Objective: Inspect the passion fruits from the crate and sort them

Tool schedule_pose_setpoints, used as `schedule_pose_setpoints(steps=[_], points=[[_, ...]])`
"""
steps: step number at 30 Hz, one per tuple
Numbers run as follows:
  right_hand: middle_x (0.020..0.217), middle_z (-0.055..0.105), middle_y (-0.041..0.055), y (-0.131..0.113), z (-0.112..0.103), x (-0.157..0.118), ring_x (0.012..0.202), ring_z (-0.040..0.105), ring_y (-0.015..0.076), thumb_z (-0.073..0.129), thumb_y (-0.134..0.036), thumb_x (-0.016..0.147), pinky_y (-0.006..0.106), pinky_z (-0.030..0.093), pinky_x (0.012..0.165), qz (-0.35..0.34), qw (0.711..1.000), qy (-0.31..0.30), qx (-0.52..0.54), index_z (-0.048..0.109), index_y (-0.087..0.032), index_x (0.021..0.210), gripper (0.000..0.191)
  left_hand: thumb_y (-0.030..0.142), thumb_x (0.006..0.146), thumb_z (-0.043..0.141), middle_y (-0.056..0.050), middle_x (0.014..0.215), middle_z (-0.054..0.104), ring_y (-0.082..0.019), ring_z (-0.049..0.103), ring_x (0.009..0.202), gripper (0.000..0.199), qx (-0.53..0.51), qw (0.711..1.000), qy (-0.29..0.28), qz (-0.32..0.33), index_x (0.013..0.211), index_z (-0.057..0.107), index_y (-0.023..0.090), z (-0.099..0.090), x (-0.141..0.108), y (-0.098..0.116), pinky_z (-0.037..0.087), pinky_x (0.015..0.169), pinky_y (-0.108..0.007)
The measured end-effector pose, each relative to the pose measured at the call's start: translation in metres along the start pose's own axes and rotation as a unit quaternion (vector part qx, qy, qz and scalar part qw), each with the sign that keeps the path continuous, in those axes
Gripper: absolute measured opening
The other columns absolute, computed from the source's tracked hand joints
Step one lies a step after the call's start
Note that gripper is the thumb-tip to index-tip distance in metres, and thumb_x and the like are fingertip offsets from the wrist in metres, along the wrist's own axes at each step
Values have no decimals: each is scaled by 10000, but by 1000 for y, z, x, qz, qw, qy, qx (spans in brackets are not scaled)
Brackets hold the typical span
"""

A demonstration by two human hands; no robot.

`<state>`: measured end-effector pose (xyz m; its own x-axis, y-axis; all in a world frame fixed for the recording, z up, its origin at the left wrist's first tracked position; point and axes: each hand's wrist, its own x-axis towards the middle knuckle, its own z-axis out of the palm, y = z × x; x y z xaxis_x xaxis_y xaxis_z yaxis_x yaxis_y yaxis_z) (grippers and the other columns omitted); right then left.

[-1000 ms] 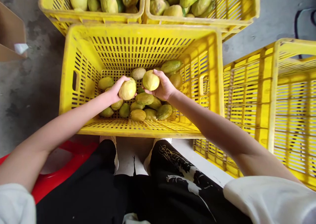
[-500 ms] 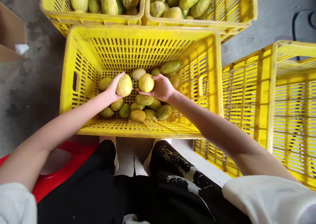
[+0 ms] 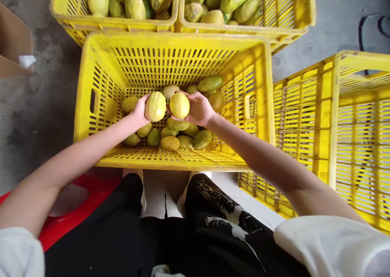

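My left hand (image 3: 142,111) is closed around the side of a pale yellow, faintly ribbed papaya-like fruit (image 3: 155,106). In my right hand (image 3: 199,109) is a second, slightly rounder yellow fruit (image 3: 179,105), its fingers partly hidden behind it. Both fruits are held side by side with a narrow gap, above the inside of a yellow slotted plastic crate (image 3: 176,163). Below my hands, several green-yellow fruits (image 3: 170,143) lie on the crate floor. A dull oval fruit (image 3: 170,91) and a longer green one (image 3: 210,83) lie toward the far side.
Two more yellow crates, left (image 3: 112,23) and right (image 3: 243,28), adjoin the far side and hold similar fruit. Another yellow crate (image 3: 323,122) stands at right. A red plastic object (image 3: 76,218) is beside my left leg; a cardboard box (image 3: 15,41) sits at far left.
My left hand has moved slightly right with its fruit, closer to the other one. The fruit in my right hand has turned a little and shifted slightly left.
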<state>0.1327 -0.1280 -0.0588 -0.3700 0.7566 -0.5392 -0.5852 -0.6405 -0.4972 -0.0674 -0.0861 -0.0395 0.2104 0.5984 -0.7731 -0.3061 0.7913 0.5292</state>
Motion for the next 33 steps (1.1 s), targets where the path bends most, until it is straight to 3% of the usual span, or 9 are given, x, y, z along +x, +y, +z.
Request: schedule_pose_setpoints(steps=[5,8,11,15,20,25,28,33], points=[[1019,765,115,-1,3,-1,977,768,312,639,-514,901,462,674,786,22,999,30,-29,639,-180,1220,462,465,1011,517,-69,851,732,-308,784,946,388,-2,1000,-5,-22,1268,683,224,0,-2,3,677,797,-424],[939,750,78,-2,0,0,849,757,254,678,-561,907,339,650,644,17,996,70,-46,647,-215,1183,443,551,1000,586,-61,831,709,-308,783,962,390,11,1000,-15,-22,1190,688,225,0,-4,5,674,814,-426],[901,727,55,-4,0,0,814,738,231,662,-562,923,288,614,585,25,995,83,-50,640,-231,1143,399,560,989,628,-42,841,713,-294,786,974,350,29,999,-28,-35,1120,678,238,-1,-4,5,670,856,-444],[949,724,61,-5,4,-3,933,745,272,554,-484,943,378,653,715,28,997,61,-29,592,-239,1087,286,565,949,689,-38,903,741,-295,781,985,362,29,998,-36,-41,1121,660,248,-3,-4,2,660,901,-492],[1048,734,70,1,6,-1,1028,735,314,566,-399,859,552,646,901,16,999,35,-27,577,-238,1123,310,477,1023,574,-6,796,687,-223,766,874,268,-18,1000,-19,4,1069,640,221,0,-9,4,669,914,-406],[941,736,89,1,4,2,957,741,308,627,-469,860,477,672,820,23,997,61,-42,627,-207,1100,355,447,993,597,-25,753,682,-269,767,869,250,-29,999,26,-7,1090,672,229,-3,-6,4,679,846,-393],[880,730,84,-2,4,0,907,741,288,606,-492,879,406,674,748,34,996,78,-37,646,-206,1070,347,499,993,567,-39,815,722,-284,779,908,310,-26,999,21,-34,1121,681,241,-5,-3,0,670,858,-406],[917,749,125,-5,9,-3,962,738,311,405,-442,940,450,672,777,36,998,59,14,660,-158,1122,423,593,932,649,-83,984,772,-322,781,988,442,8,997,-9,-80,1230,680,268,-6,-3,-1,654,878,-471]])
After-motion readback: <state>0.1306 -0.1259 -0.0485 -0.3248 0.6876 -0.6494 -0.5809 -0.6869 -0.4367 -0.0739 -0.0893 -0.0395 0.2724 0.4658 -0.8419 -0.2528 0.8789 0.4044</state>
